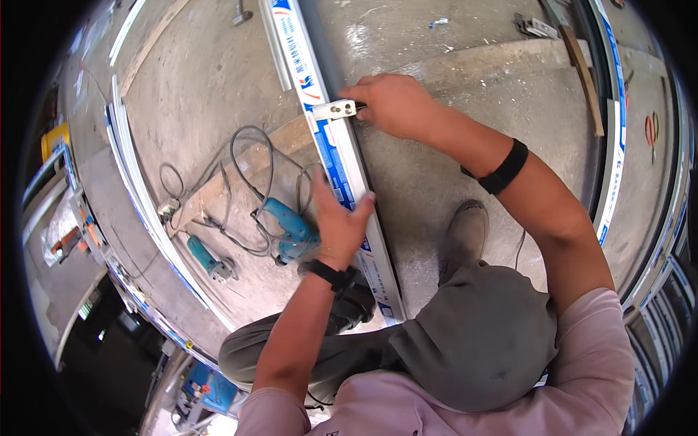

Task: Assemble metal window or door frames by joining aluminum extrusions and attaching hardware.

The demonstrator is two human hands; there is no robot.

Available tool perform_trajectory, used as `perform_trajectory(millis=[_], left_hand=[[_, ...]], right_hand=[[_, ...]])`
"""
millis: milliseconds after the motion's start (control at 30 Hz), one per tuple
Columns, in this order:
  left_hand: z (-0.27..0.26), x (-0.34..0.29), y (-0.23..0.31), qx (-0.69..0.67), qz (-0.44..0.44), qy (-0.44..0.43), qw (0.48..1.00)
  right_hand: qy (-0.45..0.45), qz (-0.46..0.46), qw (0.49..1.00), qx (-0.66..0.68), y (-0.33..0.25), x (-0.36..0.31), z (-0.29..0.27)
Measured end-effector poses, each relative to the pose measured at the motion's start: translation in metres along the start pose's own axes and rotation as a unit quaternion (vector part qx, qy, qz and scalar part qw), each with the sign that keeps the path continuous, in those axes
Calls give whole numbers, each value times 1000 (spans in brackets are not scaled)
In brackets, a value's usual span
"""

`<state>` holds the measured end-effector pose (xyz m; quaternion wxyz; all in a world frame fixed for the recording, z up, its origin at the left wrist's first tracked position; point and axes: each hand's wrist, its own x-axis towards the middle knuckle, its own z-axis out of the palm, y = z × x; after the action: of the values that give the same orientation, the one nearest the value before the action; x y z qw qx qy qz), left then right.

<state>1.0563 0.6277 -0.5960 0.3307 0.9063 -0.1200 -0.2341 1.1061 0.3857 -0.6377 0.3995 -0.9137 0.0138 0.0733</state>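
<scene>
A long white frame profile (304, 69) with blue-and-white printed film runs away from me, between my legs at its near end. My left hand (339, 229) straddles it, fingers along its left side and thumb on its right edge. Farther along, my right hand (398, 105) is closed at the right side of the profile. Its fingertips pinch the dark end of a small silver metal fitting (334, 110) with holes, which lies across the profile's top. The fingers partly hide that end, so its full shape does not show.
Two teal power tools, one larger (285, 221) and one smaller (206, 256), lie on the concrete left of the profile among looped grey cables (234, 145). More film-covered profiles (612, 160) stretch along the right. Red-handled pliers or scissors (651, 131) lie beyond them.
</scene>
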Motion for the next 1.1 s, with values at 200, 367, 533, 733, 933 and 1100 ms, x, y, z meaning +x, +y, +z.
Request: perform_trajectory(millis=[200, 367, 533, 733, 933, 1100], left_hand=[[-19, 102, 62, 220, 329, 86, 914], [-14, 132, 59, 221, 301, 32, 927], [-16, 137, 52, 246, 295, 52, 922], [-14, 134, 50, 246, 319, 94, 910], [-20, 140, 47, 209, 283, 42, 935], [-37, 140, 46, 157, 236, -56, 957]], right_hand=[[53, -26, 998, -3, 5, -11, 10], [113, 19, 993, 13, 12, -22, 10], [143, -3, 989, -29, 13, -21, 9], [82, 6, 997, 5, 19, -21, 5], [163, 5, 983, 90, 15, -19, 31], [73, 28, 996, 34, 12, -20, 18]])
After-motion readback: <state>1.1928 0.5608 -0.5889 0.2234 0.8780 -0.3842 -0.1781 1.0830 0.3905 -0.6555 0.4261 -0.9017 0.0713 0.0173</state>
